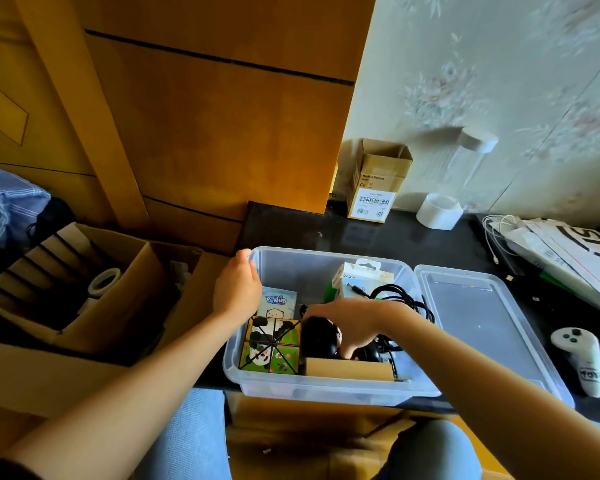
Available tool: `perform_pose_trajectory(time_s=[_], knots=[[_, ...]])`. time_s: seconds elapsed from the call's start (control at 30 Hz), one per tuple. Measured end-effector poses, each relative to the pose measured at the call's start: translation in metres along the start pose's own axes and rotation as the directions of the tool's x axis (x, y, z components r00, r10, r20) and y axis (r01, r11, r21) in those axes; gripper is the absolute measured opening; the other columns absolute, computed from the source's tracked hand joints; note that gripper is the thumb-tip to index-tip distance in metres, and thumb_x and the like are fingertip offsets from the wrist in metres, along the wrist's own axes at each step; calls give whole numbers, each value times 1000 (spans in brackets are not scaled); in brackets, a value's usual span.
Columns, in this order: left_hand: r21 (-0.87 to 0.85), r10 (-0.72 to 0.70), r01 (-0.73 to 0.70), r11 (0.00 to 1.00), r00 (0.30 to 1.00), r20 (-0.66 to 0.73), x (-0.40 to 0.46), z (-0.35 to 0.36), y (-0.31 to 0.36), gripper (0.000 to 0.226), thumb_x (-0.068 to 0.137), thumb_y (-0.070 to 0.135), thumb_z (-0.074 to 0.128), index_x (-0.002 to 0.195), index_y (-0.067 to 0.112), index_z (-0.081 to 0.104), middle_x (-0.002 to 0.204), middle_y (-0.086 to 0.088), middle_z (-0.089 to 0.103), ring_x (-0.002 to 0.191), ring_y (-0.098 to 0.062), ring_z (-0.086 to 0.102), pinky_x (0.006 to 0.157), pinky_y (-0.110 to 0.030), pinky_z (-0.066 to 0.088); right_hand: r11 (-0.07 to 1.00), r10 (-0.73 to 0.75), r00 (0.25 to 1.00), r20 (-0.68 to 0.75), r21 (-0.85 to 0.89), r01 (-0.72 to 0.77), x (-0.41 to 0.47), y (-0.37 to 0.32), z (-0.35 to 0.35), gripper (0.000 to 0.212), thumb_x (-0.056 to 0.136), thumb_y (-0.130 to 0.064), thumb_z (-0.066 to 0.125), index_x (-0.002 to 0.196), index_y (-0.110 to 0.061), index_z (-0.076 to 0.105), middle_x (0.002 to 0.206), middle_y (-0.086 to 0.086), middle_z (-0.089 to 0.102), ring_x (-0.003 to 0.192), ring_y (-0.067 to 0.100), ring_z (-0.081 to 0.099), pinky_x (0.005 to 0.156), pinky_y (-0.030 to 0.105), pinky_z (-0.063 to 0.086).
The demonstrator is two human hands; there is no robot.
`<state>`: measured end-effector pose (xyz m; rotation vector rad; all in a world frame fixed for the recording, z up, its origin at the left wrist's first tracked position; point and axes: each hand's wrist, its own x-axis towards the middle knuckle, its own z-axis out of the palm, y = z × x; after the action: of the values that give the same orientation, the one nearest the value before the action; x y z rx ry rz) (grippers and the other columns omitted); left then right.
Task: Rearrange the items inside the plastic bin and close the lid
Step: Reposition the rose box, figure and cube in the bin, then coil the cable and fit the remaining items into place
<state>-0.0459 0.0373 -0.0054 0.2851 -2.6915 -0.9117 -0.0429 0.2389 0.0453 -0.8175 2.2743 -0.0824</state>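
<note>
Two hands work at the clear plastic bin point(326, 393) on the dark worktop point(430, 244): the left hand point(236, 285) grips its far-left rim, the right hand point(347, 327) curls round a glossy black rounded object point(317, 336). Best to seat it low beside the printed panda cube point(271, 344), below rim level, so the translucent lid point(478, 320), lying flat alongside, can shut.

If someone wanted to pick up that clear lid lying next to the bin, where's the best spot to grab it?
The lid lies flat on the dark counter, right of the bin. Its raised rim is the only graspable part; the centre is flat. I'd probably pinch its near long edge, approaching from the person's side: the left rim hugs the bin, and a white controller sits close on the right.
</note>
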Motion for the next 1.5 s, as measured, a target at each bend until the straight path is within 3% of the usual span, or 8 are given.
perform_pose_trajectory(time_s=[0.3,0.43,0.7,0.9,1.03,1.2,1.4,1.5], knots=[[-7,41,-41,999,999,29,-3,3,-7,35,101,17,35,134,10,44,119,-10,59,100,-24,59,73,-29,45,990,76,839,-538,138,-2,-22,16,-5,65,63,-44,81,111,-24,43,101,-4,60,88,14,55,69,20,43],[-74,26,-23,997,999,37,-3,1,-7,36,101,18,37,135,12,42,123,-11,56,103,-25,58,74,-27,43,954,198,732,-652,301,10,-24,15,-6,64,61,-52,79,105,-24,43,94,-5,63,84,15,60,73,33,53],[-363,215,-227,904,974,-72,1,-19,5,32,98,9,43,129,11,51,126,-6,52,114,-16,52,94,-23,40,835,287,591,-754,500,231,9,2,-17,67,62,-38,85,112,-17,45,99,-8,59,91,9,59,76,24,51],[-429,106,61,901,929,354,14,-15,19,43,97,45,41,135,27,46,134,-1,51,116,-18,55,90,-40,52,774,251,691,-678,570,278,47,-11,-4,70,68,-32,82,127,-20,46,112,-4,61,98,12,60,88,35,52],[-89,199,-178,980,892,406,16,-9,18,56,92,41,54,141,26,34,140,-4,42,113,-20,53,85,-25,47,762,296,691,-660,599,247,59,-10,8,71,74,-27,78,136,-30,42,119,-1,62,97,18,63,83,41,56],[217,203,-349,912,841,502,24,-10,34,58,92,39,55,143,24,32,140,-6,45,121,-24,49,85,-31,44,733,355,728,-586,658,172,66,-9,13,79,77,-22,75,141,-30,29,106,8,67,90,22,66,81,41,56],[453,320,-536,712,822,471,31,-24,37,36,87,36,60,122,28,57,121,1,59,112,-24,45,83,-34,38,400,460,824,-332,906,141,58,0,19,48,83,0,65,125,-4,43,116,15,64,100,24,64,82,30,56],[372,346,-563,738,789,507,32,-26,29,41,87,35,60,127,33,51,126,3,54,115,-23,44,89,-36,36,448,425,863,-274,892,63,59,-3,15,40,89,-2,58,129,0,50,122,18,60,110,28,61,91,32,52]])
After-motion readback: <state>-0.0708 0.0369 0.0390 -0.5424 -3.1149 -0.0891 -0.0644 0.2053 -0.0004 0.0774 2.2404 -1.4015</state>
